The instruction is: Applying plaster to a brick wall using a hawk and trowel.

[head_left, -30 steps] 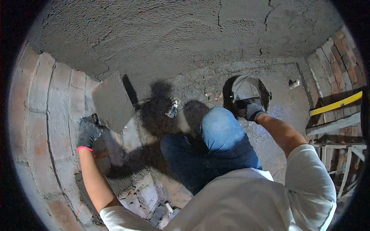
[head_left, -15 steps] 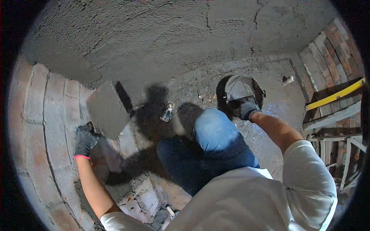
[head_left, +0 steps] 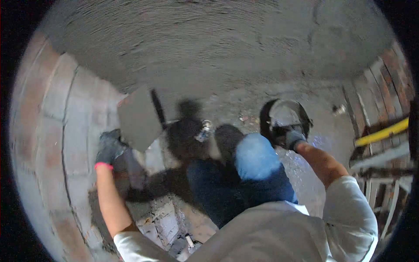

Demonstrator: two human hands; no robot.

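Note:
My left hand (head_left: pixel 111 146), in a dark glove with a pink cuff, is closed on a square mortar board (head_left: pixel 139 118) coated in grey, held beside the left brick wall. My right hand (head_left: pixel 295 138), also gloved, reaches into a black bucket (head_left: pixel 305 115) with pale grey contents, beyond my blue-jeaned knee (head_left: pixel 257 157). Its fingers are closed round something dark that I cannot make out, partly hidden inside the bucket. The view is slightly blurred.
A grey plastered wall (head_left: pixel 227 43) spans the far side, between brick walls (head_left: pixel 48 126). A yellow bar (head_left: pixel 382 131) and metal frames (head_left: pixel 393 196) stand at right. A pipe fitting (head_left: pixel 204 131) sits centrally. Rubble (head_left: pixel 168 218) lies at lower left; a short pipe (head_left: pixel 338 109) sticks up at right.
The view shifted slightly, first left, then back right, and is now more blurred. My left hand keeps hold of the board; my right hand stays in the bucket.

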